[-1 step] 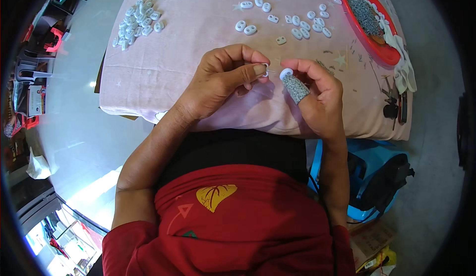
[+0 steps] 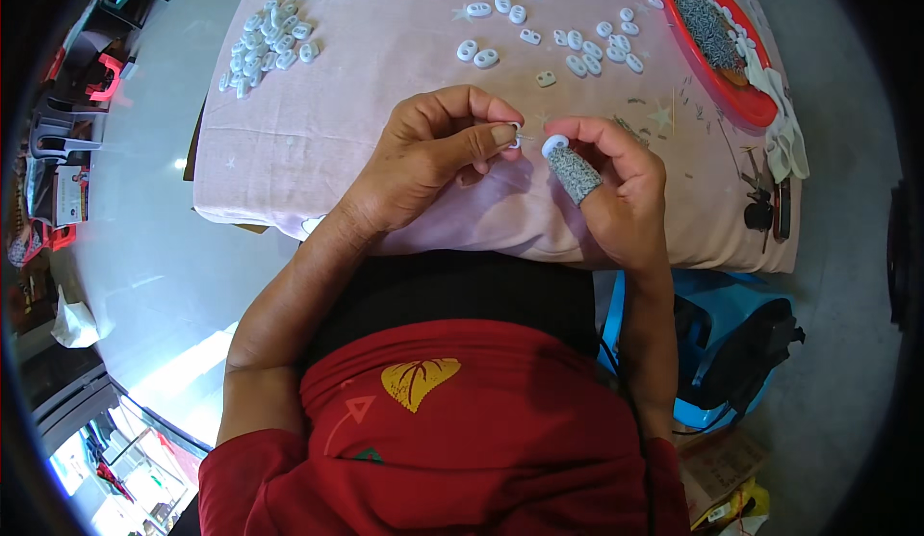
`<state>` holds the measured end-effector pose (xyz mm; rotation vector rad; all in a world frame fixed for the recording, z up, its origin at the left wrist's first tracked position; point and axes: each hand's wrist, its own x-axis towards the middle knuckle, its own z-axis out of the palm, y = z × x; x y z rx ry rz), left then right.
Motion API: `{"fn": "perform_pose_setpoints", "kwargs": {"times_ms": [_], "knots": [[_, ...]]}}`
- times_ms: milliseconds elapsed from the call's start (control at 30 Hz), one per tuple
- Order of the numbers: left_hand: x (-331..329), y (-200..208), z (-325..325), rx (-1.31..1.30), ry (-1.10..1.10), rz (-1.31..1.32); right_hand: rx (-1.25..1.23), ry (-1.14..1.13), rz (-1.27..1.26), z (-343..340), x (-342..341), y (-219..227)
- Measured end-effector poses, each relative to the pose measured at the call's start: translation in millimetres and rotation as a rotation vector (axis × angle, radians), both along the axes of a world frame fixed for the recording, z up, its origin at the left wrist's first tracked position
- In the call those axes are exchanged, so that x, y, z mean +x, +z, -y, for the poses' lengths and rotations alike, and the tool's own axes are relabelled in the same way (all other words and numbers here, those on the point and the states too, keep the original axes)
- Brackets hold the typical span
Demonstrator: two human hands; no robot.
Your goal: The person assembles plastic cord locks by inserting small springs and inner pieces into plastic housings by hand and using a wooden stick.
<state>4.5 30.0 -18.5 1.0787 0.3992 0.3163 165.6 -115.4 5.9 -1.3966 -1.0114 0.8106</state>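
My left hand (image 2: 438,146) pinches a small white plastic piece (image 2: 517,137) between thumb and index finger; the fingers hide most of it, and a thin pale tip sticks out to the right. Opposite it, a short gap away, my right hand (image 2: 621,180) grips a white oval plastic piece (image 2: 554,143) between index fingertip and thumb. A grey knitted sleeve (image 2: 577,173) covers that thumb. Both hands hover over the near part of the cloth-covered table (image 2: 356,84). Beyond them lie several loose white oval pieces (image 2: 576,64) with paired holes.
A heap of white pieces (image 2: 265,40) sits at the far left. On the far right stands a red basin (image 2: 746,111) of small grey metal parts, a white glove (image 2: 789,132) over its rim. Keys (image 2: 756,185) lie near the right edge, with small screws (image 2: 630,132) scattered closer in.
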Motion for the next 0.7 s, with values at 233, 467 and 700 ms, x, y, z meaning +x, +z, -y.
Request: {"fn": "perform_pose_setpoints", "kwargs": {"times_ms": [233, 467, 700], "knots": [[1, -1, 0, -0.020, 0.001, 0.012, 0.038, -0.023, -0.209, -1, -1, -9], [1, -2, 0, -0.018, 0.017, 0.016, 0.074, -0.092, 0.795, -10, 2, -12], [1, -2, 1, 0.007, 0.023, 0.012, -0.051, -0.068, 0.952, -10, 0, 3]]}}
